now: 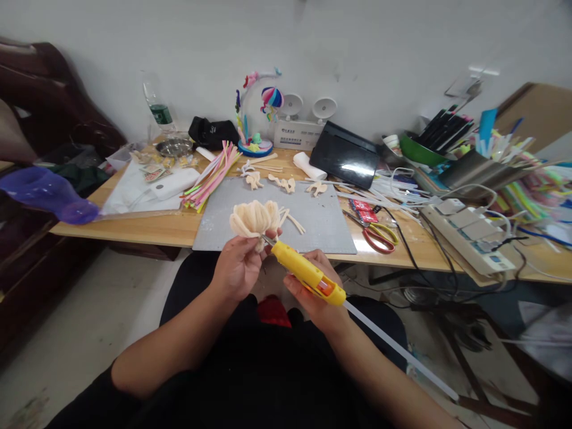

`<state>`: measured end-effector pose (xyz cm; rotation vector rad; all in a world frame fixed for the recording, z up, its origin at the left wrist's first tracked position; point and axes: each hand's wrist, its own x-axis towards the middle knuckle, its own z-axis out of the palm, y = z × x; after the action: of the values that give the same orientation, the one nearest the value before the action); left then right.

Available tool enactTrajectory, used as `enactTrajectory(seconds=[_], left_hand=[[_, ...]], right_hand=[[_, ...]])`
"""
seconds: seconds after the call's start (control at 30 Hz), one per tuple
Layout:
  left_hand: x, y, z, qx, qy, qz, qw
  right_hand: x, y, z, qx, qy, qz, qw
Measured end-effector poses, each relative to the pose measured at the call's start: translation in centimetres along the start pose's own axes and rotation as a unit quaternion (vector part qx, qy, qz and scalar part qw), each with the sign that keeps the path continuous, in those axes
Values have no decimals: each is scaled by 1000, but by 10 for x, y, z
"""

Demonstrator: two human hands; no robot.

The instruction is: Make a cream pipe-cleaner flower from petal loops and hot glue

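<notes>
From afar, I see my left grip (236, 271) pinching a cream bundle (251, 219) above the counter (147, 230), its loops already gathered, my right grip (322, 305) around a yellow glue gun (300, 266), tip at the bundle's base, and curled pieces (286, 184) lying separate on the mat (317, 223).

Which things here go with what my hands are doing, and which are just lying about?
Likely in use:
- yellow glue gun, in right hand
- glue stick
- cream looped piece, in left hand
- gray mat

Apparently lying about:
- plastic bottle
- red packets
- black pouch
</notes>
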<state>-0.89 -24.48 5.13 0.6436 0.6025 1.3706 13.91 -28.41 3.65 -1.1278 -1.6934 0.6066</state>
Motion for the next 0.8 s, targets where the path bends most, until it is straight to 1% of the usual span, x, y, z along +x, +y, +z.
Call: enactTrajectory(seconds=[0.2, 0.33, 0.53, 0.7, 0.77, 0.8], left_hand=[[-1, -1, -1, 2, -11, 8, 1000], [-2, 0, 1, 2, -3, 15, 1000], [-1, 1, 3, 0, 9, 18, 1000], [1, 3, 2, 18, 40, 2, 999], [4, 7, -2, 12, 62, 21, 998], [6, 9, -4, 4, 74, 38, 997]], right_hand=[[0, -1, 1, -18, 6, 8, 1000], [-1, -1, 1, -20, 9, 3, 1000], [-1, 1, 0, -33, 3, 13, 999], [-3, -1, -2, -14, -11, 12, 1000], [-4, 2, -5, 14, -26, 19, 999], [-4, 6, -7, 34, -33, 35, 998]])
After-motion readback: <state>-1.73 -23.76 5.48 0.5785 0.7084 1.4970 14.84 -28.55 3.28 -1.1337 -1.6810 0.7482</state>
